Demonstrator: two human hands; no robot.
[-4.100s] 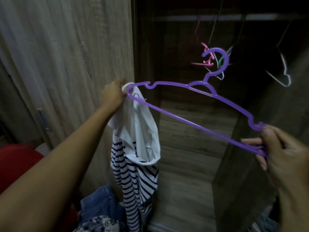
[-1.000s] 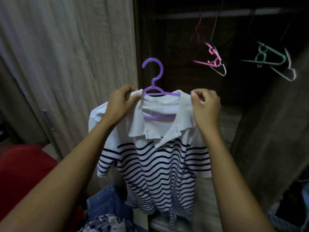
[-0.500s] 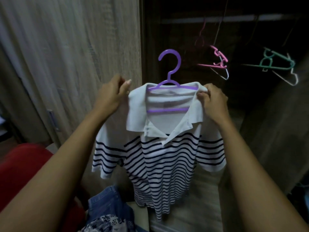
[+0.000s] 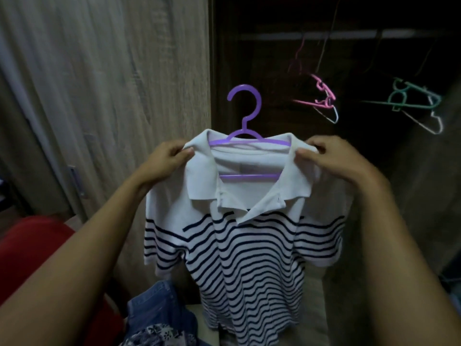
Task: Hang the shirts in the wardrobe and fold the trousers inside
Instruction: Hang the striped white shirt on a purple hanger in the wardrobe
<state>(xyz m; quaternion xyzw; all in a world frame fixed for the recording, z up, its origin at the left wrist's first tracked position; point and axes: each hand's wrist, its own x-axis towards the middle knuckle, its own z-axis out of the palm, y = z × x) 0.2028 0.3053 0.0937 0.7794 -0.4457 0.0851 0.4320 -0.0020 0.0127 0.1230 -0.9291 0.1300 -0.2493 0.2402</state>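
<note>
A white polo shirt with navy stripes point(image 4: 247, 248) hangs on a purple hanger point(image 4: 245, 108), held up in front of the open wardrobe. My left hand point(image 4: 167, 159) pinches the shirt's left shoulder beside the collar. At the other shoulder, my right hand point(image 4: 331, 158) grips the fabric. The hanger's hook stands upright and free, below the level of the wardrobe rail point(image 4: 349, 34). Blue denim trousers point(image 4: 154, 310) lie at the bottom left, partly hidden by my left arm.
The wardrobe door point(image 4: 112, 96) stands at the left. Inside, a pink hanger point(image 4: 321, 94) and a green hanger point(image 4: 409, 96) hang from the rail, each with a white one beneath. A red item point(image 4: 32, 245) and a patterned cloth point(image 4: 159, 334) lie at lower left.
A few seconds ago the shirt dangled from one end of the bare hanger. It now sits fully on it. In the last second both hands shifted to the shoulders and spread the collar.
</note>
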